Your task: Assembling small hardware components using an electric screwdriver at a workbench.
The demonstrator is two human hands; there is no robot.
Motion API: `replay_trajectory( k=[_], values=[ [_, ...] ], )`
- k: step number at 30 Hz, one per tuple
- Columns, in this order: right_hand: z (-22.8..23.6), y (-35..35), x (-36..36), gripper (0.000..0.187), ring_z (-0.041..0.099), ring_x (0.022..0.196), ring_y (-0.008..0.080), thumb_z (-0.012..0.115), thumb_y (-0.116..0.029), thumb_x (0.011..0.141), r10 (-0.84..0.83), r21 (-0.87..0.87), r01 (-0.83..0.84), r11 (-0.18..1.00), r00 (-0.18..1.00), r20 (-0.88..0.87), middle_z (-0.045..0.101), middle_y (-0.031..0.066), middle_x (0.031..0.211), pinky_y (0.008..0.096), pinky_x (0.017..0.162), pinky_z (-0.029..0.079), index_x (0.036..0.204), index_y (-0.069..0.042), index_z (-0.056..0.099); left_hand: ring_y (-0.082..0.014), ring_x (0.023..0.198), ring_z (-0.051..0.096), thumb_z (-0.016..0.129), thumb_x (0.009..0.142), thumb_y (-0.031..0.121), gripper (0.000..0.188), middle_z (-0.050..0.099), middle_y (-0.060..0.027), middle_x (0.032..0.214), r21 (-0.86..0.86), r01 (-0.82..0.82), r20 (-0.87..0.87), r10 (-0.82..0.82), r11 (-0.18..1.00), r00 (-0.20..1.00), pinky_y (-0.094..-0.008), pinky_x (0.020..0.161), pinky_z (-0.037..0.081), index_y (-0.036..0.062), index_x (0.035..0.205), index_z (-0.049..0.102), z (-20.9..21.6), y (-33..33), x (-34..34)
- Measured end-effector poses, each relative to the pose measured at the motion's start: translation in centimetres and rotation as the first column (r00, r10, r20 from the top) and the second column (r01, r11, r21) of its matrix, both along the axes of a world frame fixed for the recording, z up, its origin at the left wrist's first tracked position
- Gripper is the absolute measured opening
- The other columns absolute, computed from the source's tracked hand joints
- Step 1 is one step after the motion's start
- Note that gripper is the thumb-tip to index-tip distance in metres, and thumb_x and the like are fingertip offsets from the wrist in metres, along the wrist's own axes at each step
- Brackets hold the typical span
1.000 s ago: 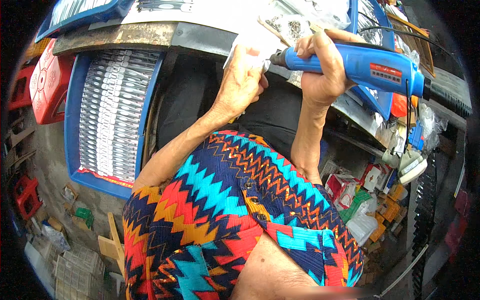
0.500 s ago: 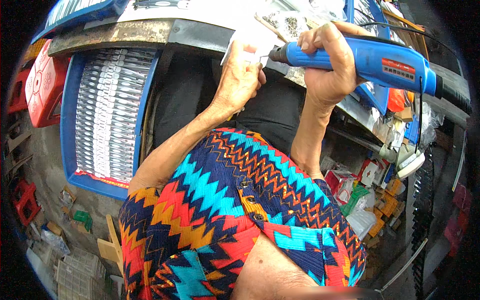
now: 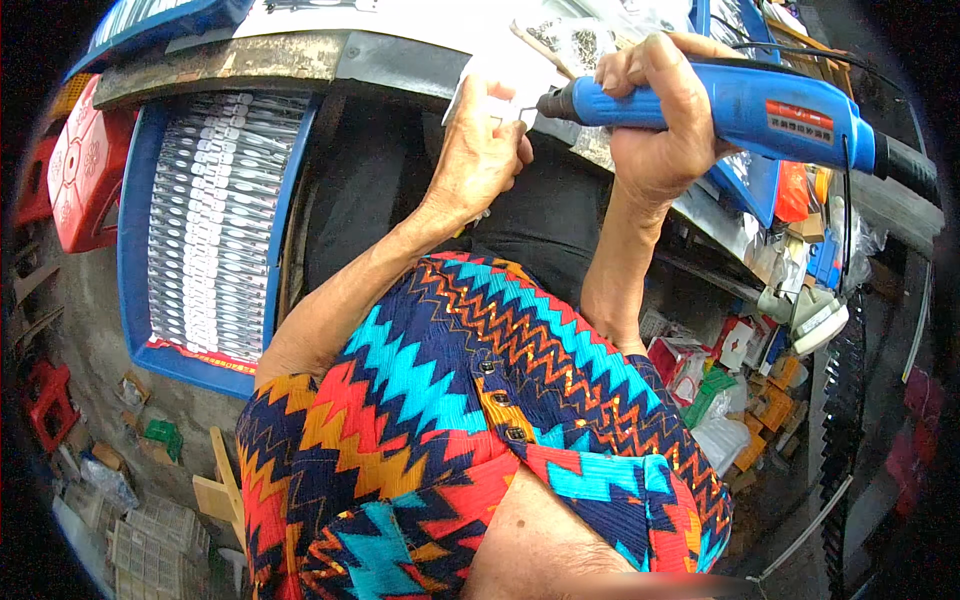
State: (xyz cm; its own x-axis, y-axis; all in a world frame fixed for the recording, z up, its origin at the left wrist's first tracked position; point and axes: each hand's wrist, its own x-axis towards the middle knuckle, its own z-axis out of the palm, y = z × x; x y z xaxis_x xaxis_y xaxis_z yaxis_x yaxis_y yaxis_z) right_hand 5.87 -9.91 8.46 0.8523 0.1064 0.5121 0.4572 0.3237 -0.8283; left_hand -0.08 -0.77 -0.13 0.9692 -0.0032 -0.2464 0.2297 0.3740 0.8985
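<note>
While one right grip (image 3: 665,130) wraps round one blue power tool (image 3: 765,105) | one left grip (image 3: 475,150) pinches one white piece (image 3: 509,112)

Power tool (image 3: 755,108): smooth plastic (rather glossy); shirt (image 3: 560,340): crinkled cloth.

Red stool (image 3: 82,170) far left; pale crates (image 3: 150,550) lower left, near wooden piece (image 3: 212,497).

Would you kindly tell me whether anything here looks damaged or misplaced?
The brown wooden bench edge at upper left looks worn, its surface patchy. At right, a translucent plastic bag lies untidily beside small orange pieces.
</note>
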Motion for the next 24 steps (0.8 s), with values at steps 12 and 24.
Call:
replay_trajectory(
  k=[12, 24],
  values=[
    [1.1, 1.9, 0.2, 0.015, 0.048, 0.043, 0.0137, 0.059, -0.003, 0.071, -0.276, -0.042, 0.275, 0.961, 0.96, -0.033, 0.049, 0.0053, 0.054, 0.0255, 0.044, 0.042, 0.084, 0.002, 0.052, -0.0094, 0.041, 0.047, 0.043, 0.081, 0.0, 0.028, 0.052, -0.0061, 0.057, 0.017, -0.048, 0.009, 0.048, 0.999, 0.999, -0.023, 0.034, 0.036, 0.0047, 0.107, 0.035, -0.7, -0.1, 0.1],
    [-1.5, -0.7, 1.3, 0.019, 0.046, 0.053, 0.018, 0.057, -0.006, 0.077, 0.025, 0.013, -0.025, 1.0, 1.0, -0.007, 0.049, 0.009, 0.063, 0.0328, 0.052, 0.041, 0.092, 0.005, 0.052, -0.0097, 0.041, 0.047, 0.042, 0.082, 0.001, 0.026, 0.052, -0.0055, 0.056, 0.04, -0.018, 0.041, 0.017, 0.999, 0.999, -0.0243, 0.034, 0.036, 0.005, 0.107, 0.034, -0.5, -0.6, 0.5]
  ],
)
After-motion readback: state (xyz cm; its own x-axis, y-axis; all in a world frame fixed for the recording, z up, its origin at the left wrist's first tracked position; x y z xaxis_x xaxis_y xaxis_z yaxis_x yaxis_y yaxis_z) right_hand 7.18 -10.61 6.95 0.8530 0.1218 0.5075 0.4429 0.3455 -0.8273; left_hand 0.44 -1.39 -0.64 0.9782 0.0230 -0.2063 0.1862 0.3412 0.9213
